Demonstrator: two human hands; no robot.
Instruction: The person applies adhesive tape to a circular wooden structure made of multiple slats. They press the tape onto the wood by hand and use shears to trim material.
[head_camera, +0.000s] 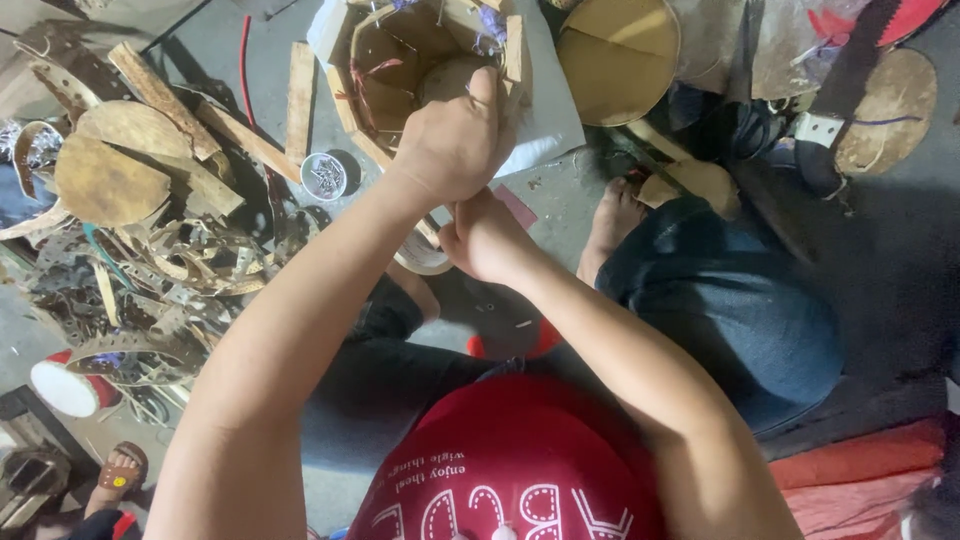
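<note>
Left hand (455, 140) closed on rim of square woven bamboo basket (400, 60), held over floor | right hand (485, 238) curled below, grasp hidden | rim best kept steadied firmly.

The wooden basket (420, 60) is cut off by the top edge — its near wall is hidden behind the left hand (455, 145). Below it, the right hand (485, 240) has its fingertips hidden.

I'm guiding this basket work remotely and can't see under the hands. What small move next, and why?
Probably keep the left hand gripping the basket rim and ease the right hand clear of the strip beneath. The hands overlap, hiding what the right one holds; separating them would expose it.
</note>
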